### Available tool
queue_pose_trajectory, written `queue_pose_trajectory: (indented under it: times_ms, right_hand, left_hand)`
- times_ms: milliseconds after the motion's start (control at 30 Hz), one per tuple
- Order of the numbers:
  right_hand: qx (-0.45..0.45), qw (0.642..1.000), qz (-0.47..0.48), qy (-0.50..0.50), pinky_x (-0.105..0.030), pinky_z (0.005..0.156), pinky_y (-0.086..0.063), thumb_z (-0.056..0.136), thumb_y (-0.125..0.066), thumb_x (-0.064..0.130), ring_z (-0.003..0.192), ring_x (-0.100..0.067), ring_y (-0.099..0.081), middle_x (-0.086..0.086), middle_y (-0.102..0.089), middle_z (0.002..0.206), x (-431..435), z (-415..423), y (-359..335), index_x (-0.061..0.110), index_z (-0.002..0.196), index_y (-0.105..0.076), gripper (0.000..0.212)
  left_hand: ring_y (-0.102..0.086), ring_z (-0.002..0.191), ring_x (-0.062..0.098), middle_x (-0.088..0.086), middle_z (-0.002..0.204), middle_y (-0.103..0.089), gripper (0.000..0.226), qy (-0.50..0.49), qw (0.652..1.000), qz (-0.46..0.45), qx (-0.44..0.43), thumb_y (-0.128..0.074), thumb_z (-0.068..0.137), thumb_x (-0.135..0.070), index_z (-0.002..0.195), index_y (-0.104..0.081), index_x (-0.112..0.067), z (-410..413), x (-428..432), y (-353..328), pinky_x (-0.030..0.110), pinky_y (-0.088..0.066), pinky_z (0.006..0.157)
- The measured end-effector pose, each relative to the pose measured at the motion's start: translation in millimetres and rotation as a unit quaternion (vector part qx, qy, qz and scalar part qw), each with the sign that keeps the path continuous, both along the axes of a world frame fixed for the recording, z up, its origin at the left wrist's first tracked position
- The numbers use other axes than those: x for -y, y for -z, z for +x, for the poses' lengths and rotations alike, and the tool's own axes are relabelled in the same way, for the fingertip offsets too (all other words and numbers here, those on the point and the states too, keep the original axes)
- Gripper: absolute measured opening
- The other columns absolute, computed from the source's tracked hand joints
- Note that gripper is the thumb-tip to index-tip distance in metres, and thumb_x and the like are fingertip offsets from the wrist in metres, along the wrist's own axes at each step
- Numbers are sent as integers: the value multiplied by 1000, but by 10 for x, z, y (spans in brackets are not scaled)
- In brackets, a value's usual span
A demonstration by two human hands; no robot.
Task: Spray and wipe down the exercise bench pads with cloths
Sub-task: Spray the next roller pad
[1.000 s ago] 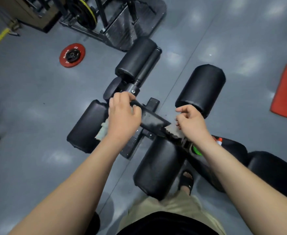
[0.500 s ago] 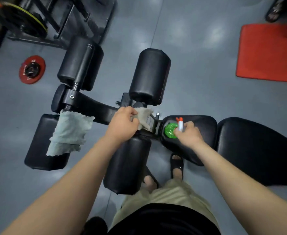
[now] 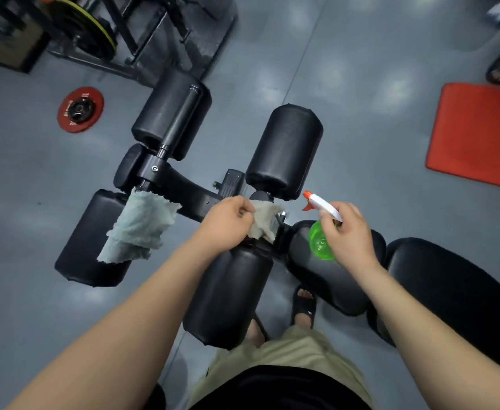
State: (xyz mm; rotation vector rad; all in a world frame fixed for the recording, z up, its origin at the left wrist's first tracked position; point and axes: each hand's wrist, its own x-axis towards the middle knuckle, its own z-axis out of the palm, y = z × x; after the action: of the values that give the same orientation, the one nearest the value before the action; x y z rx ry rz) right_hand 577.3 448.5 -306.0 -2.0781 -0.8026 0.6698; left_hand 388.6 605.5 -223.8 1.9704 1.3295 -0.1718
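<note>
- Right hand (image 3: pixel 349 232): fingers curled round the neck of the spray bottle (image 3: pixel 321 242). The green body sits under the palm and the white-and-orange head sticks out up and to the left. The bottle is held over the front end of the seat pad (image 3: pixel 328 279).
- Left hand (image 3: pixel 228 224): fingers bunched on the beige cloth (image 3: pixel 265 220) and pinching it against the frame joint (image 3: pixel 281 216), where the roller pads meet the seat.
- Key relation: the nozzle points away from the person and slightly left. The far roller pad (image 3: pixel 284 149) lies just beyond the nozzle tip, its long axis running away from the person.
- The near roller pad (image 3: pixel 228 294) shares that axis but lies left of and behind the nozzle, partly under the left forearm.
- Judgement: the right hand is the one placed to spray. The far roller pad needs almost no re-aiming; the near one needs the wrist turned back.
- The left hand sits between both rollers, so either wipe is a short reach.
- Grey-green cloth (image 3: pixel 140 229): draped over the outer roller pad (image 3: pixel 92 241), held by neither hand, well left of both.
</note>
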Motion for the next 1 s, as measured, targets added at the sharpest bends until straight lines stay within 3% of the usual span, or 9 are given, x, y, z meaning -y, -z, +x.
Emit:
queue_pose_trajectory:
  times_ms: [167, 333, 500, 567, 667, 767, 867, 933, 1000]
  right_hand:
    - [67, 986, 136, -67, -9, 72, -36, 100, -60, 23, 82, -4, -54, 5, -60, 86, -424, 14, -827, 15, 97, -69, 12]
    - [88, 961, 228, -130, -14, 73, -40, 96, -66, 14, 82, -3, -56, 9, -62, 83, -905, -210, -1287, 13, 92, -68, 5]
    - [63, 954, 186, -228, -19, 69, -40, 93, -69, 22, 80, -4, -56, 14, -61, 81, -1187, -461, -1168, 21, 91, -67, 3]
    - [67, 955, 187, -221, -15, 69, -36, 93, -70, 22, 80, 0, -54, 19, -56, 79, -1246, -478, -1130, 22, 90, -68, 4]
    - [57, 953, 179, -237, -12, 73, -35, 91, -73, 23, 84, -2, -53, 13, -50, 82, -1338, -473, -1129, 27, 86, -63, 12]
    - [16, 956, 116, -270, -22, 76, -42, 87, -74, 27, 88, -7, -56, 10, -56, 88, -1384, -413, -1091, 25, 88, -55, 19]
    - [-54, 942, 41, -329, -35, 89, -52, 86, -74, 29, 96, -9, -63, 10, -67, 97, -1444, -334, -1037, 32, 100, -58, 22]
    - [-79, 921, 25, -380, -33, 97, -51, 88, -76, 30, 102, -6, -64, 10, -69, 103, -1519, -288, -1003, 38, 111, -64, 27]
    - [-86, 904, 13, -419, -31, 100, -49, 89, -75, 38, 105, -7, -64, 7, -69, 107, -1612, -282, -995, 36, 125, -65, 37]
  left_hand:
    - [-54, 66, 5, -9, 81, -61, 19, -49, 998, 14, 24, -51, 95, -17, 105, -68, -19, -162, -110, -225, 25, -45, 68]
    - [-54, 66, 3, -11, 79, -61, 17, -117, 989, 69, 63, -54, 96, -16, 99, -69, -21, -384, -292, -475, 14, -39, 62]
    - [-57, 70, -1, -13, 93, -63, 20, -197, 963, 74, 168, -54, 98, -16, 113, -64, -27, -498, -429, -690, 18, -45, 69]
    - [-58, 81, -3, -16, 109, -61, 31, -169, 958, 78, 220, -56, 100, -19, 129, -57, -31, -463, -464, -821, 6, -43, 72]
    - [-58, 100, -3, -15, 127, -58, 41, -81, 967, 83, 226, -57, 103, -23, 142, -53, -34, -381, -561, -913, 2, -40, 86]
    - [-61, 102, -1, -9, 113, -68, 26, -23, 970, 114, 214, -61, 102, -20, 126, -68, -23, -273, -635, -902, 4, -41, 89]
    - [-65, 89, 11, -5, 94, -73, 13, -5, 972, 106, 212, -63, 100, -19, 108, -73, -23, -275, -720, -889, 24, -50, 87]
    - [-65, 86, 18, -3, 92, -73, 14, -3, 976, 92, 198, -61, 100, -18, 104, -72, -26, -319, -766, -883, 34, -51, 87]
    - [-65, 89, 13, -5, 96, -71, 19, -23, 978, 91, 187, -59, 101, -17, 109, -71, -28, -365, -799, -884, 32, -52, 88]
